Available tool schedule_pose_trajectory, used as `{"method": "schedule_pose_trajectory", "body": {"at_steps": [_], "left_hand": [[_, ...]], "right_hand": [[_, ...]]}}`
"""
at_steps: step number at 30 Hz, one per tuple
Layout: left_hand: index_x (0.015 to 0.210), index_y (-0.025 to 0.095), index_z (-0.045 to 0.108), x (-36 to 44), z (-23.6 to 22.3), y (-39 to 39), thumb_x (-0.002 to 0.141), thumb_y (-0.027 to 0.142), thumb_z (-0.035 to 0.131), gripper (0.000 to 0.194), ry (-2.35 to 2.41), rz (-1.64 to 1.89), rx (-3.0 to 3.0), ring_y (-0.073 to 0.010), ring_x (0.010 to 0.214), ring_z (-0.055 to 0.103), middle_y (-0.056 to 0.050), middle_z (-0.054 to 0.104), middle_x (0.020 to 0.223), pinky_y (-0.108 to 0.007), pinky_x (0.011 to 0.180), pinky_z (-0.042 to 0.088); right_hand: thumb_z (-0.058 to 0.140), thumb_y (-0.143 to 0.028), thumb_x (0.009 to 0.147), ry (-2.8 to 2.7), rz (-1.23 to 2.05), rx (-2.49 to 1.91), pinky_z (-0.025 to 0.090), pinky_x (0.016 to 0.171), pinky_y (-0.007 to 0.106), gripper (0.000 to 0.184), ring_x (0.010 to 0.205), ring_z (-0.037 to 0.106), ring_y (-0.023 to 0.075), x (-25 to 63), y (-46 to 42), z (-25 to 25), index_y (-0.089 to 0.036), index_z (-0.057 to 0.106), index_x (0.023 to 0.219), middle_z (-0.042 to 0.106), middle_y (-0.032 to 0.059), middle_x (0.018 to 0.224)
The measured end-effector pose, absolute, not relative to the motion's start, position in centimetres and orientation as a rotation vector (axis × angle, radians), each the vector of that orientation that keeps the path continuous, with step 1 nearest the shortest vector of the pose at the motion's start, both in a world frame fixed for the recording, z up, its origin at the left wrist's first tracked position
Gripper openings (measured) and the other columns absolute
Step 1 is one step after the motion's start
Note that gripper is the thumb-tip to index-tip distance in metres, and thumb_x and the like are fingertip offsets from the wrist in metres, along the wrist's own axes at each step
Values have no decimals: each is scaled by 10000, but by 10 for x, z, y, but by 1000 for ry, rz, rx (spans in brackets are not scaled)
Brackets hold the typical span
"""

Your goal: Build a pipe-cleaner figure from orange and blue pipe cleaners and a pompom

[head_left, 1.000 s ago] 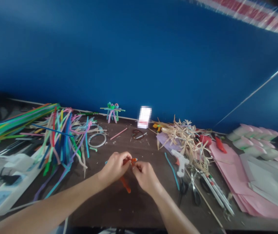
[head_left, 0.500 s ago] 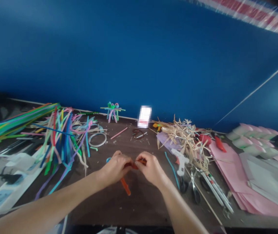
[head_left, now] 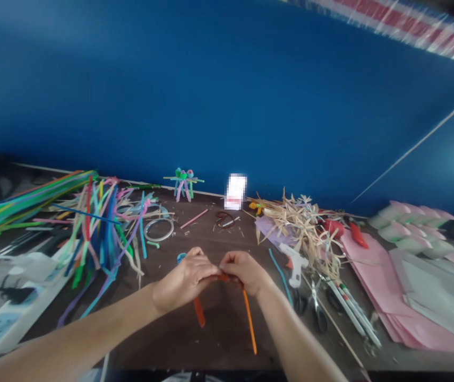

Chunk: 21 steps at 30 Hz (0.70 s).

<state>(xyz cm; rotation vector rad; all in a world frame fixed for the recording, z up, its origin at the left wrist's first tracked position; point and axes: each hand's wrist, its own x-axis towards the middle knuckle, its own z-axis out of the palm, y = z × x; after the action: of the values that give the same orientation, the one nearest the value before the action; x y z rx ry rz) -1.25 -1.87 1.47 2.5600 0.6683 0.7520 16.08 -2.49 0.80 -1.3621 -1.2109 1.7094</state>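
Note:
Over the middle of the dark table, my left hand and my right hand meet at the fingertips, both pinched on an orange pipe cleaner. One thin length of it hangs below my right hand. A wider orange strip dangles under my left hand; whether both are one piece is hidden by the fingers. A small blue loop shows just behind my left hand, and I cannot tell if it is held. To the right of my right hand lies a blue pipe cleaner.
On the left are a heap of coloured pipe cleaners and a power strip. A pipe-cleaner figure and a bright phone screen stand behind. Rightward lie a glue gun, scissors, dried strips and pink sheets.
A thin orange length now hangs below my right hand, where none showed before. The orange strip under my left hand has shifted slightly left. Both hands stay together at the fingertips.

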Motion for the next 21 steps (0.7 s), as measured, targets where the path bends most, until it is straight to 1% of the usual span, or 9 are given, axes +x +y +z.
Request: {"method": "schedule_pose_trajectory", "body": {"at_steps": [3,6,8,10,12,14,18,21], "left_hand": [[811,185,599,-11,12,-19,839,196,460,143,739,839,2505,-111,658,573,-6,654,718,-274,741,354],[805,179,593,-9,9,-18,809,199,489,106,962,907,2332,-130,697,578,-13,648,732,-254,711,395],[807,175,582,-8,6,-16,792,195,493,93,1077,895,2193,-131,697,585,-9,645,736,-229,670,419],[791,171,571,-6,4,-14,776,191,495,80,1123,872,2100,-124,672,592,0,645,727,-209,638,432],[775,171,566,-5,3,-12,760,187,502,67,1146,863,2067,-120,654,598,7,648,715,-200,620,438],[767,177,572,-4,1,-12,744,190,520,58,1180,864,2095,-128,650,604,8,654,697,-205,619,439],[760,190,595,-4,1,-13,736,187,535,64,1215,851,2243,-146,649,613,3,671,696,-243,685,433],[841,198,603,-5,2,-14,745,197,531,119,1187,845,2233,-154,689,626,-5,686,761,-239,703,431]], "right_hand": [[582,-278,588,-1116,1799,-1305,135,326,152,151,293,288,23,160,-25,2,-167,484,618,471,-84,406],[594,-296,596,-1036,1817,-1258,121,326,151,185,284,240,19,155,-29,-5,-184,484,693,442,-102,395],[579,-298,623,-1040,1714,-1262,128,327,157,182,288,226,25,151,-33,-8,-193,502,750,417,-109,392],[557,-296,657,-1105,1528,-1262,185,344,166,162,327,277,36,147,-37,-11,-185,540,775,430,-90,435],[545,-293,687,-1218,1330,-1251,265,399,179,144,405,356,53,143,-41,-12,-170,576,755,468,-58,509],[538,-297,709,-1318,1183,-1262,299,441,188,148,457,397,68,141,-44,-12,-158,586,696,480,-39,543],[498,-321,745,-1346,1083,-1326,283,398,183,221,410,398,69,139,-46,-14,-151,549,615,431,-46,488],[494,-360,749,-1249,1089,-1338,267,360,174,253,372,384,62,138,-44,-17,-150,532,613,419,-53,471]]}}
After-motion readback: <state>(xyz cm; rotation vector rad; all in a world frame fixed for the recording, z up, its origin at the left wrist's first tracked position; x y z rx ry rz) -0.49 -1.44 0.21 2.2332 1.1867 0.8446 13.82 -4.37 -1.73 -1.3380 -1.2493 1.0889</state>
